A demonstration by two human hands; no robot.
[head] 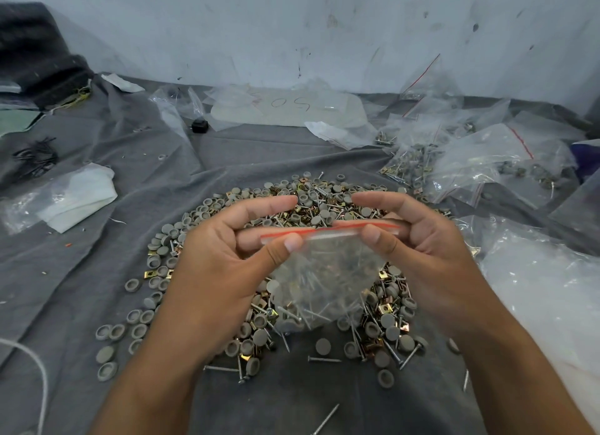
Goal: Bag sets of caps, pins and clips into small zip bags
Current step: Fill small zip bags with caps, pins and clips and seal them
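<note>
Zip bag (324, 272): small and clear with a red strip along its top edge, held up between both hands over the middle of the heap; grey caps and pins show through its lower half (the plastic blurs the rest).
Left hand (227, 262): pinches the left end of the red strip, thumb in front, fingers behind; the forefinger is stretched out above the strip.
Right hand (431, 249): pinches the right end of the same strip, thumb in front, fingers curled behind it.
Heap (324, 207): grey round caps, brass-coloured square clips and silvery pins mixed in a broad ring on the cloth, under and around the hands.
Stray caps (110, 332): scattered to the left of the heap, several lying hollow side up.
Loose pins (324, 359): a few lie apart on the cloth nearer the person.
Cloth (97, 272): grey and wrinkled, covering the whole work surface.
Filled bags (480, 161): a pile of clear red-striped bags with parts inside, at the far right near the wall.
Flat plastic stack (289, 109): lies by the wall, with handwriting on it.
</note>
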